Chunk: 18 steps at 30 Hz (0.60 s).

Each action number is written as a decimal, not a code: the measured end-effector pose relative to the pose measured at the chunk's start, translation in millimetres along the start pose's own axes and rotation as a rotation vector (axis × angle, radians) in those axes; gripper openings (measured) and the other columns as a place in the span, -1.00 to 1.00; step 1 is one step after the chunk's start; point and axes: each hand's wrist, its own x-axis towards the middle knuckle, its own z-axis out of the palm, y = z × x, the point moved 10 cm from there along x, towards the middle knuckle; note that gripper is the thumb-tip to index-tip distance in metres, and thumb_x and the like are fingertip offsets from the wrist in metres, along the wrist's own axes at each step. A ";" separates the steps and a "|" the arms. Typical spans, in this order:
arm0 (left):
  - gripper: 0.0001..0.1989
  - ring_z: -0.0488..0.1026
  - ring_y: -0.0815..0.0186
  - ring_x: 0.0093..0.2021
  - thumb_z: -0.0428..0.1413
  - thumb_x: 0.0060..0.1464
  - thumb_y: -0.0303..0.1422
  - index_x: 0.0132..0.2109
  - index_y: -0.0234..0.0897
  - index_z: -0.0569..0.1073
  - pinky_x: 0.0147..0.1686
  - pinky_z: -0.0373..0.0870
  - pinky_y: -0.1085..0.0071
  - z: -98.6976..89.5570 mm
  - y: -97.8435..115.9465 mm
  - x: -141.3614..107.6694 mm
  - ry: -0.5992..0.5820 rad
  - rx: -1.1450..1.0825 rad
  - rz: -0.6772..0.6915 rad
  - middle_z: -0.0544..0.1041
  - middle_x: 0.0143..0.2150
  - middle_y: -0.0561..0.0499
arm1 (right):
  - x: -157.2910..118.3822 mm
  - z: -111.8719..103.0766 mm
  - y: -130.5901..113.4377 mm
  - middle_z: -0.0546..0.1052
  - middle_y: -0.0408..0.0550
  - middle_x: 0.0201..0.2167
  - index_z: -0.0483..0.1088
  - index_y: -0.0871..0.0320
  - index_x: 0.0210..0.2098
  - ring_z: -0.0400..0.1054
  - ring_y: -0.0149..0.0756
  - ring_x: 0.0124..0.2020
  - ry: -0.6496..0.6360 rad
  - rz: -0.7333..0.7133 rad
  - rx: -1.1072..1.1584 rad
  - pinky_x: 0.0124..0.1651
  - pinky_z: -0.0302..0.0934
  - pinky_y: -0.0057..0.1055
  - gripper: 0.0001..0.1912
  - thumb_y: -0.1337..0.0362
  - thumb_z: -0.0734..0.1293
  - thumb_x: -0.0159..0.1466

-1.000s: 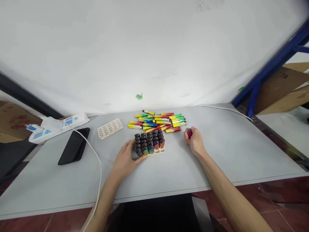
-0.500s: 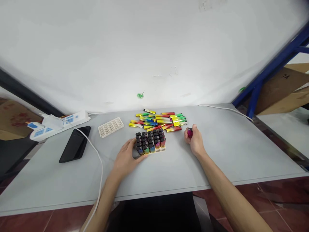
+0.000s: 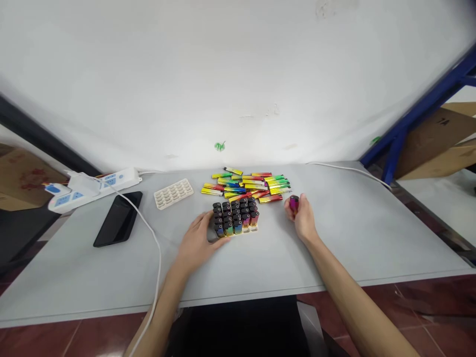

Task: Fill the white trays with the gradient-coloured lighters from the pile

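My left hand (image 3: 198,242) rests on the table with thumb and fingers apart, bracing the left side and front corner of a cream slotted tray (image 3: 253,230). Rows of lighters (image 3: 237,218) with black tops stand upright in that tray; two slots at its front right corner show bare. To the right of the tray, my right hand (image 3: 302,216) is closed around a purple-red lighter (image 3: 294,202), its dark top facing up. Behind the tray lies a loose pile of shiny lighters (image 3: 248,185) in yellow, red, green and blue.
A second cream tray (image 3: 173,194) with bare slots lies left of the pile. Farther left are a black phone (image 3: 118,218) and a white power strip (image 3: 92,189). A white cable (image 3: 158,248) runs past my left forearm. The wall (image 3: 238,89) borders the table's back.
The lighter in my right hand is tilted a little differently, showing more of its purple-red body. The whole view has shifted slightly; my left hand stays at the tray.
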 end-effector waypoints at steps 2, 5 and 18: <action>-0.26 0.35 0.03 0.21 0.18 0.05 0.04 0.27 -0.19 0.20 0.18 0.33 0.13 -0.1 0.5 0.1 0.001 0.001 0.001 0.38 0.20 -0.14 | -7.8 1.4 -4.7 0.35 -0.13 -0.53 0.41 0.14 -0.35 0.20 -0.36 -0.52 -0.008 -0.020 -0.027 -0.45 0.12 -0.40 -0.42 -0.15 0.01 0.37; -0.26 0.36 0.03 0.21 0.19 0.05 0.03 0.27 -0.20 0.20 0.19 0.33 0.13 -0.4 1.2 0.1 0.002 -0.005 0.004 0.38 0.20 -0.15 | -25.9 11.4 -24.4 0.47 -0.07 -0.32 0.45 0.11 -0.22 0.35 -0.29 -0.28 -0.086 -0.163 -0.147 -0.17 0.25 -0.35 -0.62 -0.06 0.21 0.34; -0.23 0.32 0.02 0.24 0.21 0.03 0.01 0.28 -0.21 0.20 0.21 0.30 0.10 0.1 2.3 0.4 0.020 -0.032 0.026 0.39 0.21 -0.15 | -84.0 75.1 -83.7 0.51 -0.07 -0.29 0.42 0.11 -0.07 0.44 -0.34 -0.32 -0.348 -0.484 -0.448 -0.41 0.31 -0.46 -0.82 0.26 0.32 0.34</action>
